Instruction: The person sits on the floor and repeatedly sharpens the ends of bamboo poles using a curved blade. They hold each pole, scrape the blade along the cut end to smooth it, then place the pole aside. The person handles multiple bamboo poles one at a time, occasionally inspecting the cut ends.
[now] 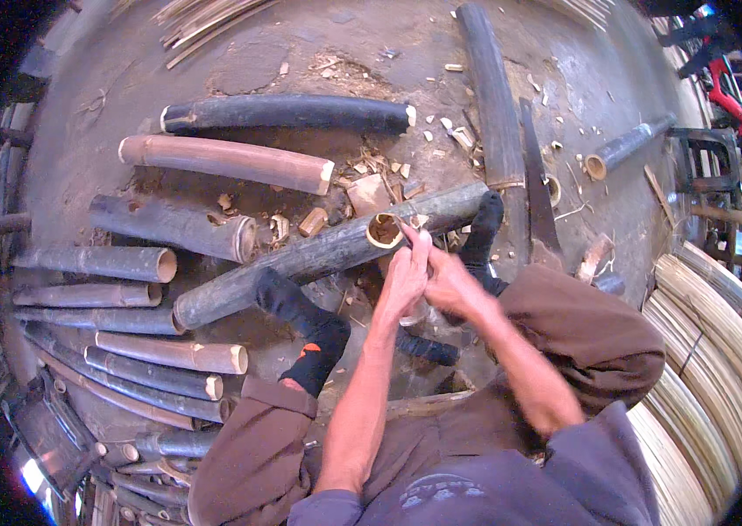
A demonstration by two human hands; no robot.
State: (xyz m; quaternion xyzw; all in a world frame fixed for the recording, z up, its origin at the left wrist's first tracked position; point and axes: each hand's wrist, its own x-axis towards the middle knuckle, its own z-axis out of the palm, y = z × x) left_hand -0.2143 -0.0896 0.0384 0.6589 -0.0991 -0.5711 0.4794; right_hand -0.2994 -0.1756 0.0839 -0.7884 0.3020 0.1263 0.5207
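Observation:
In front of me a dark bamboo pole point(301, 266) lies slantwise, with a round hole point(384, 231) cut in its upper side. The hole's rim is pale. My left hand point(403, 279) and my right hand point(448, 282) are closed together around a narrow-bladed cutting tool point(406, 230). The blade's tip is beside the hole's right edge; most of the tool is hidden by my fingers. My left foot in a black sock point(296, 316) is against the pole's near side, and my right foot point(483, 230) is at its right end.
Cut bamboo pieces lie to the left, including a dark length point(287, 114) and a brown one point(226, 161). A thick pole point(492, 96) and a long tapering blade like a saw point(535, 175) lie ahead right. Wood chips point(371, 171) litter the floor; bundled strips point(713, 324) are at right.

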